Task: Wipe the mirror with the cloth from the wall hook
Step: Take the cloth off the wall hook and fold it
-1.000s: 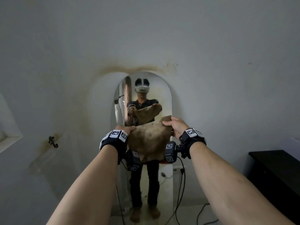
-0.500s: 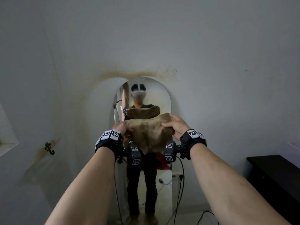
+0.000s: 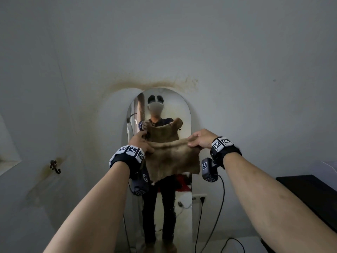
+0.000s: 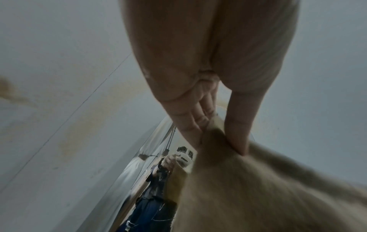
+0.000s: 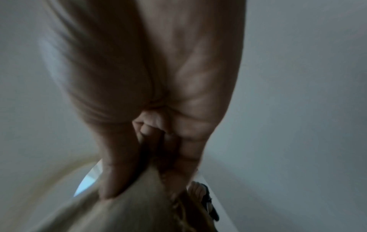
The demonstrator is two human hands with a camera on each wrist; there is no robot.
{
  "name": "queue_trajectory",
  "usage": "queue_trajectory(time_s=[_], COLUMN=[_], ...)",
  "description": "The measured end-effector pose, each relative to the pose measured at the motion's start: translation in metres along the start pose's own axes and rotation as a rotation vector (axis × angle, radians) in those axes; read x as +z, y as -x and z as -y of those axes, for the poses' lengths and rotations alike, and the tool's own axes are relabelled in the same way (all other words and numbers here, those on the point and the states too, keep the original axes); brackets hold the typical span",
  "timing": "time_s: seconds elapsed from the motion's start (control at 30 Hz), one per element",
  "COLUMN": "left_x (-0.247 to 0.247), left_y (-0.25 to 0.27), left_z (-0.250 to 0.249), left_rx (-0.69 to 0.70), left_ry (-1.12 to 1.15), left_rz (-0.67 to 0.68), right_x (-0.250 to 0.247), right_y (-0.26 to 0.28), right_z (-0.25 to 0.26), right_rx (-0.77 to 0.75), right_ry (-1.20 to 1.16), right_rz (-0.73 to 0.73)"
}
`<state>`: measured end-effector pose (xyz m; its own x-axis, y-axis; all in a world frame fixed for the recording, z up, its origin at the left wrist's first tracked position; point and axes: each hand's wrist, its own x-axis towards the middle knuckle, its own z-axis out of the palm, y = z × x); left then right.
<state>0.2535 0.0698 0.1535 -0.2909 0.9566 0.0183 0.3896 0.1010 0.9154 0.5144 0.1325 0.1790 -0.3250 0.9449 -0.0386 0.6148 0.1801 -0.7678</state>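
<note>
Holding the cloth [image 3: 172, 159] spread between both hands, we face the mirror [image 3: 184, 110], which stands against the wall with its arched top above our hands. Our left hand [image 3: 141, 141] and right hand [image 3: 201, 138] each take one upper corner, so the cloth hangs flat like a small sheet; we judge this opens it out and gives a broad face to press on the glass. The hook [image 3: 54, 166] on the wall to the left is bare, so the fetching part looks done and the wiping has not begun: the cloth hangs in front of the mirror, apart from it.

In the left wrist view, the thumb and fingers [image 4: 190, 119] are closed in a pinch with the cloth's edge caught between them, the rest falling away below. In the right wrist view, the thumb and curled fingers [image 5: 174, 175] likewise nip the fabric at their tips, blurred but plainly gripping.
</note>
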Motion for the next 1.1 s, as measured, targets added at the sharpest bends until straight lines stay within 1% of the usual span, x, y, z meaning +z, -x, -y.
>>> queue_trajectory(time_s=[0.07, 0.1, 0.2, 0.27, 0.3, 0.37, 0.43, 0.47, 0.53, 0.6, 0.67, 0.7, 0.73, 0.83, 0.87, 0.93, 1.0, 1.03, 1.1], left_x=[-0.002, -0.003, -0.005, -0.006, -0.007, -0.010, -0.012, -0.013, -0.011, -0.006, 0.002, 0.007, 0.013, 0.034, 0.039, 0.042, 0.040, 0.039, 0.037], left_y=[0.000, 0.001, 0.004, 0.006, 0.009, 0.012, 0.015, 0.016, 0.015, 0.011, 0.011, 0.015, 0.019, 0.029, 0.030, 0.028, 0.030, 0.030, 0.034], left_z=[0.001, 0.001, -0.002, -0.005, -0.008, -0.012, -0.016, -0.018, -0.018, -0.019, -0.026, -0.032, -0.039, -0.055, -0.057, -0.059, -0.060, -0.059, -0.061], left_rx=[0.026, 0.037, 0.077, 0.107, 0.114, 0.105, 0.074, 0.063, 0.039, 0.034, 0.033, 0.053, 0.081, 0.165, 0.186, 0.212, 0.225, 0.230, 0.232], left_ry=[-0.076, -0.103, -0.073, -0.027, 0.017, 0.189, 0.338, 0.374, 0.371, 0.262, 0.077, -0.002, -0.055, -0.115, -0.132, -0.149, -0.115, -0.077, 0.002], left_rz=[0.057, 0.064, 0.036, 0.009, 0.008, 0.017, 0.024, 0.026, -0.005, -0.095, -0.183, -0.210, -0.207, -0.075, -0.052, -0.052, -0.048, -0.024, 0.072], right_x=[-0.007, -0.010, -0.014, -0.016, -0.016, -0.016, -0.017, -0.016, -0.014, -0.009, -0.001, 0.004, 0.011, 0.031, 0.035, 0.037, 0.034, 0.032, 0.028], right_y=[0.006, 0.006, 0.010, 0.009, 0.008, 0.011, 0.015, 0.017, 0.015, 0.012, 0.013, 0.015, 0.017, 0.022, 0.022, 0.025, 0.029, 0.031, 0.034], right_z=[0.006, 0.007, 0.008, 0.006, 0.004, 0.003, 0.003, 0.003, 0.002, 0.006, 0.016, 0.023, 0.032, 0.054, 0.058, 0.062, 0.063, 0.063, 0.065], right_rx=[-0.008, -0.003, 0.025, 0.026, 0.020, -0.003, -0.034, -0.046, -0.039, -0.012, 0.002, -0.008, -0.026, -0.047, -0.046, -0.009, 0.034, 0.036, 0.020], right_ry=[0.172, 0.209, 0.160, 0.022, -0.111, -0.367, -0.453, -0.443, -0.367, -0.210, -0.050, -0.007, 0.014, -0.029, -0.045, -0.113, -0.270, -0.336, -0.407], right_rz=[0.007, 0.000, 0.008, -0.008, -0.026, -0.060, -0.103, -0.124, -0.188, -0.288, -0.369, -0.367, -0.334, -0.141, -0.113, -0.109, -0.079, -0.060, -0.046])
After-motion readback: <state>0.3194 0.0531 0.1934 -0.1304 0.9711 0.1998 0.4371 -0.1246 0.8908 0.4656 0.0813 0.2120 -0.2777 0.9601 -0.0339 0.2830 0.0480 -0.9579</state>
